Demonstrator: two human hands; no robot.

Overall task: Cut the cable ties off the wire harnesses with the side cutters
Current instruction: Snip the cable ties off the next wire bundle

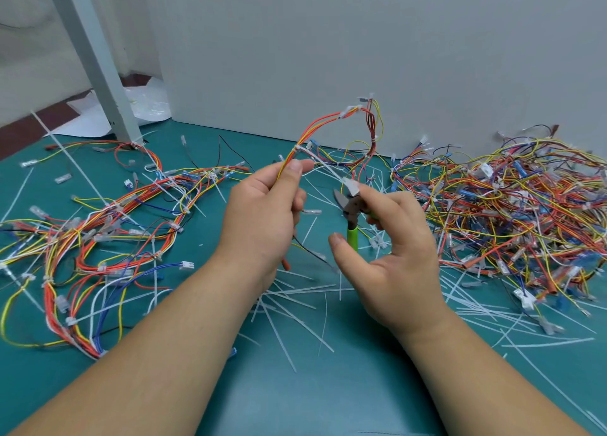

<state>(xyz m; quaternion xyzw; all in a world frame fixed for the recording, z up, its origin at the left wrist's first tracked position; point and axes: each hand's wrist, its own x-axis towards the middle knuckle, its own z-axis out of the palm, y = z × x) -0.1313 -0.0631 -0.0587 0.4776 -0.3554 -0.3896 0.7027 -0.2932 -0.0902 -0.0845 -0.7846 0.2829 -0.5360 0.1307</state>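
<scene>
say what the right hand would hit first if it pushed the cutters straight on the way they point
Probably the cable tie running off the harness in the left hand, just ahead of the cutters; depth is hard to judge.

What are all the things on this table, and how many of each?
lifted wire harness: one; red, orange and yellow; raised above mid-table
side cutters: one; green handles, grey head; right of the lifted harness
spread harnesses: too many to count; mixed colours; left part of table
tangled wire pile: one big heap; mixed colours; right part of table
cut cable ties: many; white; scattered over the table
table: one; teal; under everything
wall panel: one; pale grey; behind the table
post: one; grey; slanted, far left
left hand: pinches the lifted wire harness
right hand: holds the side cutters
</scene>
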